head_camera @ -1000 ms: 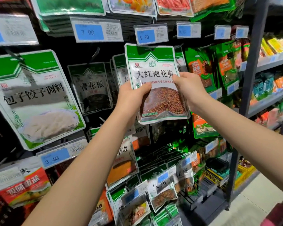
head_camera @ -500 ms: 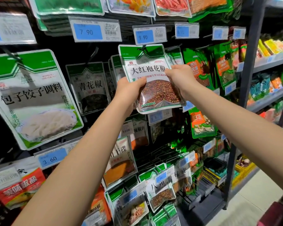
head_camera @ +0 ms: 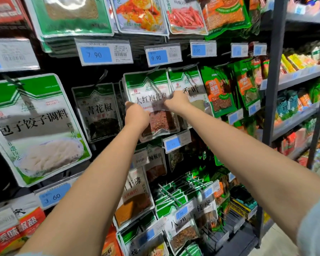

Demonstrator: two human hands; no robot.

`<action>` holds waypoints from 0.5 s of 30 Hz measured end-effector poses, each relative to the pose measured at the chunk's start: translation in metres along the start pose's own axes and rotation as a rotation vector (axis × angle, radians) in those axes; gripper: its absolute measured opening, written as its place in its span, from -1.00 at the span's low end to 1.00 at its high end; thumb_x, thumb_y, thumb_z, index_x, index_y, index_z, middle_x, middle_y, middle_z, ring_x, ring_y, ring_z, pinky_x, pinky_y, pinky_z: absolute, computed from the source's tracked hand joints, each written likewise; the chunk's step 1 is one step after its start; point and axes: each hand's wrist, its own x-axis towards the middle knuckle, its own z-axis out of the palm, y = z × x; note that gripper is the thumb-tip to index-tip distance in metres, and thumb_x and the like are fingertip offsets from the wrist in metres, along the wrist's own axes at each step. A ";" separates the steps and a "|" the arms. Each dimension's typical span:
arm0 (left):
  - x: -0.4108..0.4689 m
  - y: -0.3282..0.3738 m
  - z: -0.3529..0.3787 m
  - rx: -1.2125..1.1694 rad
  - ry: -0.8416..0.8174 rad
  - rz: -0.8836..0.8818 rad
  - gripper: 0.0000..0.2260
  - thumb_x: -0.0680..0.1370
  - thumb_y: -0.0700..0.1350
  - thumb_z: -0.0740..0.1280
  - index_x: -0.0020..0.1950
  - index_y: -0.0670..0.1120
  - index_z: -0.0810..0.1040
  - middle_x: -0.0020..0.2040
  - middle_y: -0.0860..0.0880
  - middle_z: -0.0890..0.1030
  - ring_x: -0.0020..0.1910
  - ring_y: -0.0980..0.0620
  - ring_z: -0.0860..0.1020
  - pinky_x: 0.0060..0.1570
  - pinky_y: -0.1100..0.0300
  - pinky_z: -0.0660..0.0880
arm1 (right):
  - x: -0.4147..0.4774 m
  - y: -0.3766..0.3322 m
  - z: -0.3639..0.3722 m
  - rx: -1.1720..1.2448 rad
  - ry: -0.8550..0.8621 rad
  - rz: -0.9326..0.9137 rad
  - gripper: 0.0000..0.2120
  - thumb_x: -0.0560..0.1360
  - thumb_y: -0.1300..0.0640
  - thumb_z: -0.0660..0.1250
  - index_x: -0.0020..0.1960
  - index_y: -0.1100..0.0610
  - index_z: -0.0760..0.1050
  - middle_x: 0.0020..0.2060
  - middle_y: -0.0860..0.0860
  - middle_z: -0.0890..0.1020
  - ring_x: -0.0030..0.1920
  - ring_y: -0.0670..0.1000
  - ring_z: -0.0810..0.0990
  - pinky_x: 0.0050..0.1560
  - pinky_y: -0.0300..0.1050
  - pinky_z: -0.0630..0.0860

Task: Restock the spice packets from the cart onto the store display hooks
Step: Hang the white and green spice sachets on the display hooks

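Both hands are on the flat green-and-white plastic spice packet point(head_camera: 151, 89) with a clear window of red peppercorns, held up against the display just under the blue 9.90 price tag point(head_camera: 163, 56). The left hand point(head_camera: 136, 115) grips the left edge near mid-height with fingers curled onto the film. The right hand point(head_camera: 177, 102) pinches the right edge slightly higher, fingers clamped on it. The packet top sits above both sets of fingertips, right at the thin wire hook point(head_camera: 154, 69); can't tell if the hang hole is on the wire, too blurred. Judging by looks it's light, soft and floppy: thin glossy film, loose fill slumped below the fingers, so the header may fold if held low. The film is probably slick, so pinch the sealed side edges, not the bulging window. Better hold for threading, imo: the green header either side of the hole. Contents aren't fragile, but the hole could tear if forced. A dark green packet point(head_camera: 98, 111) hangs left of the left fingers, and a bay-leaf packet point(head_camera: 190, 85) sits just beside the right fingers
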 end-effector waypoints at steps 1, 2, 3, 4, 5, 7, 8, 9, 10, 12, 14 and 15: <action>0.001 -0.002 -0.001 0.018 -0.021 0.003 -0.79 0.61 -0.19 0.26 0.17 -0.32 0.46 0.10 -0.23 0.55 -0.13 -0.08 0.45 -0.24 0.13 0.40 | -0.002 0.002 0.001 -0.018 -0.027 -0.013 -0.78 0.58 0.20 0.23 0.18 0.30 0.44 0.02 0.14 0.55 -0.09 0.05 0.44 -0.26 -0.18 0.37; 0.001 -0.005 0.000 0.017 -0.033 0.004 -0.76 0.61 -0.19 0.27 0.19 -0.33 0.44 0.12 -0.23 0.55 -0.12 -0.09 0.47 -0.23 0.13 0.44 | -0.006 0.004 0.002 -0.022 -0.032 -0.030 -0.79 0.58 0.18 0.24 0.15 0.28 0.43 -0.05 0.10 0.52 -0.09 0.05 0.45 -0.30 -0.19 0.36; -0.001 -0.007 0.000 0.005 -0.033 -0.014 -0.69 0.60 -0.16 0.28 0.26 -0.33 0.40 0.18 -0.25 0.53 -0.05 -0.11 0.50 -0.16 0.11 0.51 | -0.013 0.007 0.000 -0.019 -0.034 -0.048 -0.80 0.58 0.16 0.24 0.15 0.25 0.42 -0.07 0.06 0.51 -0.07 0.05 0.46 -0.26 -0.19 0.38; -0.006 -0.008 0.000 -0.002 -0.006 -0.042 -0.58 0.59 -0.13 0.30 0.35 -0.33 0.32 0.25 -0.27 0.47 0.08 -0.16 0.51 -0.01 0.06 0.52 | -0.021 0.010 -0.003 -0.017 -0.038 -0.078 -0.75 0.58 0.14 0.25 0.21 0.23 0.41 -0.02 0.05 0.52 -0.03 0.06 0.50 -0.17 -0.19 0.42; -0.014 -0.008 -0.002 0.011 0.034 -0.051 -0.49 0.59 -0.10 0.31 0.41 -0.32 0.23 0.33 -0.28 0.38 0.22 -0.21 0.45 0.15 0.00 0.46 | -0.030 0.013 -0.008 -0.024 -0.039 -0.099 -0.69 0.58 0.12 0.26 0.28 0.22 0.40 0.08 0.08 0.55 0.04 0.08 0.53 -0.09 -0.16 0.44; -0.036 -0.006 -0.004 0.055 0.105 0.028 -0.45 0.60 -0.07 0.29 0.45 -0.31 0.15 0.41 -0.29 0.23 0.38 -0.26 0.27 0.34 -0.06 0.28 | -0.055 0.017 -0.023 -0.029 -0.043 -0.119 -0.62 0.58 0.10 0.26 0.35 0.23 0.38 0.20 0.12 0.54 0.15 0.09 0.53 0.04 -0.16 0.40; -0.049 -0.004 -0.005 0.061 0.114 0.096 -0.46 0.61 -0.05 0.26 0.45 -0.30 0.16 0.43 -0.28 0.19 0.41 -0.26 0.21 0.37 -0.07 0.22 | -0.068 0.021 -0.033 -0.010 -0.043 -0.126 -0.63 0.59 0.09 0.25 0.34 0.22 0.40 0.22 0.11 0.54 0.18 0.07 0.52 0.09 -0.16 0.39; -0.065 0.001 -0.005 0.055 0.105 0.163 -0.49 0.62 -0.04 0.24 0.45 -0.29 0.19 0.43 -0.28 0.19 0.42 -0.25 0.19 0.39 -0.08 0.20 | -0.084 0.026 -0.045 0.015 -0.036 -0.127 -0.66 0.59 0.09 0.25 0.31 0.21 0.45 0.21 0.09 0.56 0.18 0.05 0.52 0.13 -0.16 0.40; -0.078 0.003 0.000 0.041 0.081 0.230 -0.53 0.62 -0.02 0.22 0.42 -0.28 0.26 0.42 -0.27 0.22 0.41 -0.25 0.20 0.40 -0.07 0.19 | -0.101 0.033 -0.058 0.039 -0.022 -0.119 -0.71 0.59 0.10 0.24 0.25 0.21 0.50 0.16 0.08 0.60 0.15 0.04 0.55 0.14 -0.15 0.42; -0.109 0.014 0.014 0.000 0.001 0.377 -0.63 0.61 -0.04 0.22 0.31 -0.27 0.40 0.31 -0.26 0.35 0.33 -0.23 0.29 0.35 -0.02 0.22 | -0.140 0.052 -0.085 0.083 0.002 -0.093 -0.77 0.59 0.12 0.23 0.09 0.22 0.59 -0.04 0.08 0.67 0.01 -0.02 0.62 0.05 -0.17 0.49; -0.147 0.030 0.034 -0.084 -0.099 0.542 -0.70 0.61 -0.06 0.23 0.22 -0.25 0.47 0.18 -0.19 0.43 0.25 -0.16 0.37 0.26 0.06 0.26 | -0.182 0.077 -0.113 0.064 0.020 -0.049 -0.78 0.58 0.09 0.25 -0.01 0.19 0.62 -0.20 0.02 0.66 -0.16 -0.16 0.62 -0.12 -0.30 0.48; -0.167 0.041 0.044 -0.109 -0.187 0.602 -0.73 0.62 -0.07 0.22 0.20 -0.23 0.49 0.12 -0.13 0.43 0.21 -0.10 0.39 0.20 0.12 0.26 | -0.203 0.091 -0.128 0.043 0.038 -0.020 -0.79 0.57 0.07 0.27 -0.08 0.15 0.63 -0.23 0.03 0.67 -0.19 -0.14 0.62 -0.12 -0.24 0.49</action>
